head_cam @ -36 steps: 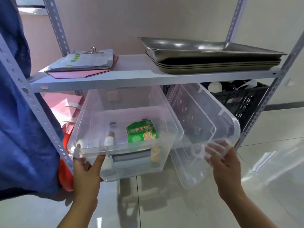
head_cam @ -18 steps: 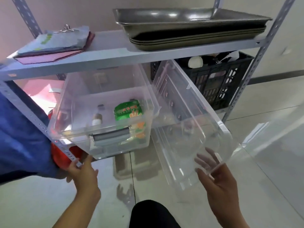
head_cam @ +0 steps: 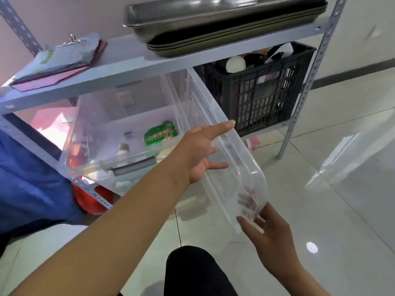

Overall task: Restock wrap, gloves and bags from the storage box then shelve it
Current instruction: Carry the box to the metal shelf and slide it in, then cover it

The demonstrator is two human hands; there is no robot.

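Observation:
The clear storage box point(head_cam: 89, 133) sits on the lower shelf, sticking out past the front edge. Inside it lie a green glove pack point(head_cam: 160, 135), a grey roll point(head_cam: 132, 167) and a small bottle point(head_cam: 123, 148). The clear lid point(head_cam: 235, 159) leans tilted against the box's right side. My left hand point(head_cam: 196, 154) reaches across, its straight fingers touching the lid's upper rim. My right hand point(head_cam: 271, 236) pinches the lid's lower corner, fingers showing through the plastic.
Stacked metal trays point(head_cam: 224, 28) and a clipboard with papers point(head_cam: 62, 60) lie on the upper shelf. A black crate point(head_cam: 256, 92) stands right of the box. Blue cloth point(head_cam: 27, 184) hangs at left over a red object point(head_cam: 92, 201). My knee point(head_cam: 192, 272) is below.
My left hand left the box's front left corner and crossed over to the lid's upper rim. The right hand stays at the lid's lower corner. The view tipped downward.

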